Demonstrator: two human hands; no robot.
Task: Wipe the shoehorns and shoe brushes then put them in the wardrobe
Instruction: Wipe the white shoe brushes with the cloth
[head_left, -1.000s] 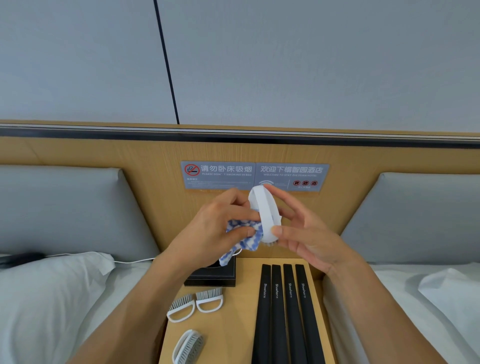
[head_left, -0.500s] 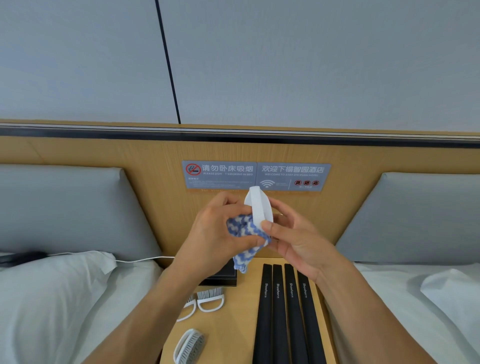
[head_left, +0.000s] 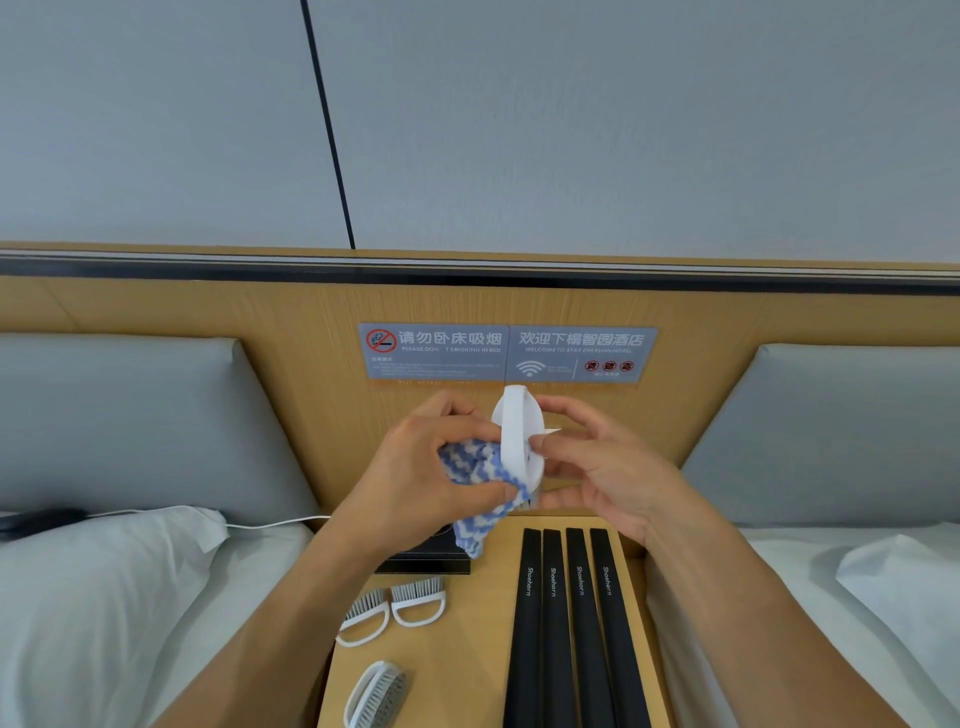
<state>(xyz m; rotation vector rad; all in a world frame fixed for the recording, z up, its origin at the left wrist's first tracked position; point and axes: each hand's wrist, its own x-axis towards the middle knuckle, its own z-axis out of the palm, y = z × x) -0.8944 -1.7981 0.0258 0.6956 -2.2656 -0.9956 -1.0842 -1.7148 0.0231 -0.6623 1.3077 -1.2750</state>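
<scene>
My right hand (head_left: 605, 467) holds a white shoe brush (head_left: 517, 436) upright by its handle, above the wooden nightstand (head_left: 478, 649). My left hand (head_left: 421, 478) presses a blue-and-white checked cloth (head_left: 480, 499) against the brush's left side; the cloth's tail hangs down. Several black shoehorns (head_left: 566, 623) lie side by side on the nightstand's right half. Two white brushes (head_left: 392, 610) sit on its left part and a third brush (head_left: 376, 693) lies nearer me.
A black box (head_left: 431, 558) stands at the back of the nightstand, partly behind my left hand. Beds with white pillows (head_left: 98, 597) flank the nightstand. A wooden headboard with a grey sign (head_left: 506, 353) rises behind, and a white cable (head_left: 270, 522) runs at left.
The brush has turned in my right hand and sits a little higher. My left hand has slid the cloth along the brush's side.
</scene>
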